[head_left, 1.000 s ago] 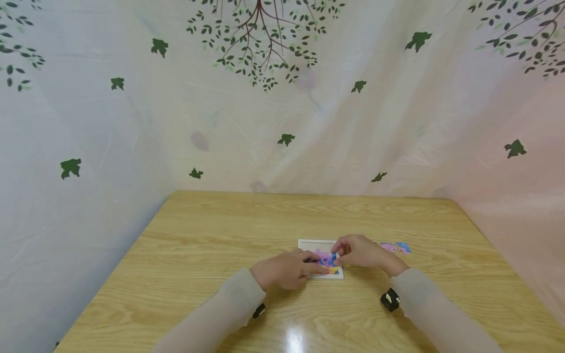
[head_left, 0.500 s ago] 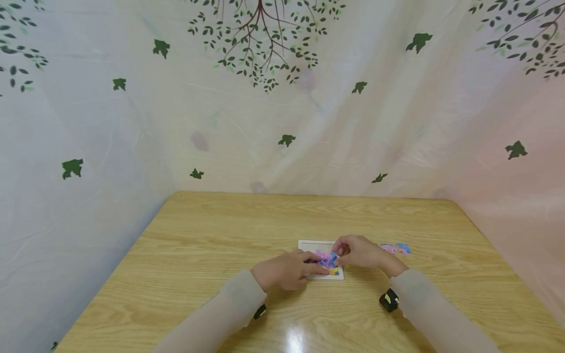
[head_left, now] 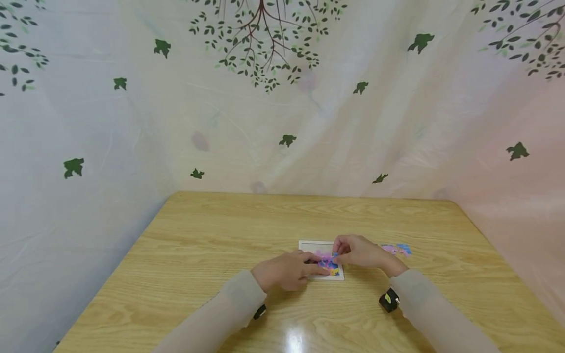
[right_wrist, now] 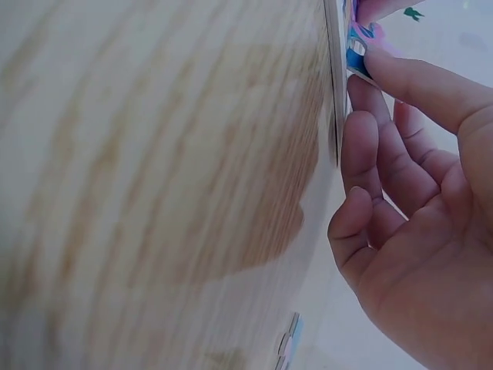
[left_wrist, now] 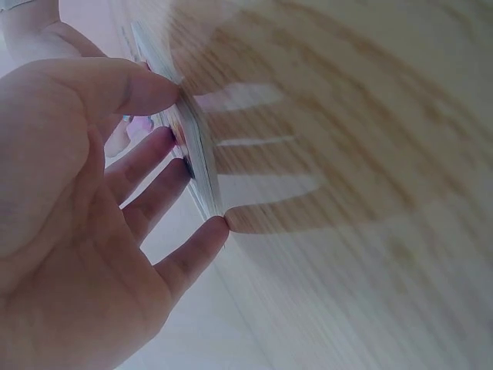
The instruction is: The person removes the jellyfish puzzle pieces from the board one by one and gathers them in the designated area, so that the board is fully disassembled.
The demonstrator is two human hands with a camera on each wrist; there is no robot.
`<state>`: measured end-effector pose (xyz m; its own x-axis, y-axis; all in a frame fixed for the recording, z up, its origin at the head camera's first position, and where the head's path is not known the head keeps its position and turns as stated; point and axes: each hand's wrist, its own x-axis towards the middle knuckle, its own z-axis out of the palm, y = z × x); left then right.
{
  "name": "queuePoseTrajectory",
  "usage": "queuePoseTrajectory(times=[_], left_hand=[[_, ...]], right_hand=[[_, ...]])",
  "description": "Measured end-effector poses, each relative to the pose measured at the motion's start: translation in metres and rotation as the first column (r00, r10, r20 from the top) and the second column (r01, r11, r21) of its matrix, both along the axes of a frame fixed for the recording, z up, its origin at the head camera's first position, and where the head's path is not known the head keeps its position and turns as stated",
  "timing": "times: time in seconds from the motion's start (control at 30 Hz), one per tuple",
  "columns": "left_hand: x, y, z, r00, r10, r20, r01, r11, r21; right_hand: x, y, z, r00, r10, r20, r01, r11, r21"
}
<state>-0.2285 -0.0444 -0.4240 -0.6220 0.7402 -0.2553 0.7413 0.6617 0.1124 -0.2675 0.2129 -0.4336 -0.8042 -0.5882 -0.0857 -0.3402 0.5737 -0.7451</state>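
Observation:
A white-rimmed puzzle tray [head_left: 315, 241] lies flat on the table, partly covered by both hands. Pink, blue and yellow jigsaw pieces [head_left: 325, 263] fill its near right part. My left hand [head_left: 282, 269] reaches over the tray's left side, fingertips touching pieces and edge; in the left wrist view its fingers [left_wrist: 150, 173] are fairly straight. At the tray's right side, my right hand [head_left: 359, 251] pinches a blue jigsaw piece [right_wrist: 357, 63] between thumb and forefinger, tilted up off the tray. The remaining fingers of that hand curl loosely beside the tray edge.
Several loose pink and blue pieces [head_left: 396, 249] lie on the wooden table [head_left: 220, 225] just right of the right hand. A black wrist camera [head_left: 389, 300] hangs below the right sleeve. Behind the table hangs a pale curtain [head_left: 247, 122] printed with leaves.
The right hand's pinched blue piece shifts and tilts slightly over the tray's right side. Both hands otherwise stay in place.

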Motion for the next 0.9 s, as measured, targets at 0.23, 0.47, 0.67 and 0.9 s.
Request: queuePoseTrajectory(times=[0.23,0.47,0.67,0.9], left_hand=[[0.0005,-0.0003,-0.0003,1.000,0.001,0.003,-0.001,1.000,0.012],[0.0028,0.0005,0.0033,1.000,-0.001,-0.001,0.001,1.000,0.006],[0.0036,0.0027,0.0054,1.000,-0.004,-0.015,0.004,1.000,-0.012],[0.0041,0.0044,0.0056,1.000,0.002,-0.013,-0.003,1.000,-0.028]], right_hand=[[0.0016,-0.0007,0.0030,1.000,0.009,0.002,-0.009,1.000,0.002],[-0.0007,0.0004,-0.0013,1.000,0.023,0.019,-0.022,1.000,-0.010],[-0.0011,0.0004,-0.0017,0.999,0.029,0.014,-0.029,1.000,-0.004],[0.0017,0.0043,0.0020,1.000,0.013,0.012,-0.013,1.000,-0.018]])
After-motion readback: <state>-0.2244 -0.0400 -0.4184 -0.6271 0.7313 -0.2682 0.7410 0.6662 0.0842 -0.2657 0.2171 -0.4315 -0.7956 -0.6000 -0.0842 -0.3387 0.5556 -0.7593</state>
